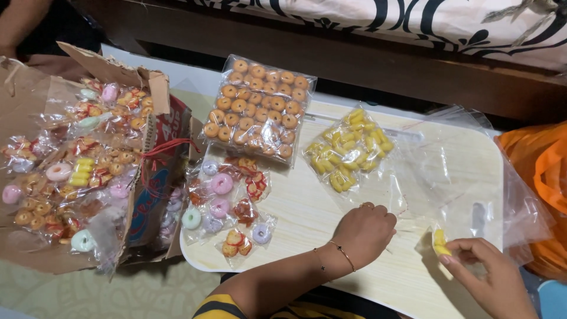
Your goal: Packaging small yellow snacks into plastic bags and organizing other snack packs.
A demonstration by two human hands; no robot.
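My left hand rests as a loose fist on a small light wooden table, pressing on the edge of a clear plastic bag. My right hand pinches a small yellow snack piece at the bag's near corner. Just beyond my left hand lies an open packet of yellow snack pieces. A tray pack of round orange biscuits sits at the table's far side. A bag of mixed pastel rings and red-wrapped sweets lies at the left edge.
A cardboard box full of small packed snack bags stands left of the table. An orange plastic bag sits at the right. A dark wooden frame with patterned fabric runs along the back. Another person's arm shows top left.
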